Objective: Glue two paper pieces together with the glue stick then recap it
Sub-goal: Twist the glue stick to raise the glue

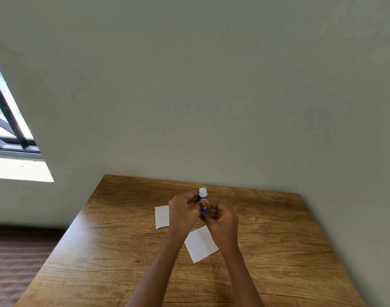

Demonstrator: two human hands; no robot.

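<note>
worktop (267,251): wood grain, smooth, slight sheen
paper pieces (200,244): white, matt paper
glue stick (203,199): glossy blue plastic, white cap
wall (211,96): matt paint

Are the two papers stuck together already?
No, the far paper piece and the near paper piece lie apart on the wooden table.

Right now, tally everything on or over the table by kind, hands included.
Glue stick: 1, white cap on
Papers: 2, one to the left, one nearer
Hands: 2, left hand and right hand, both gripping the stick
Total: 5
</note>
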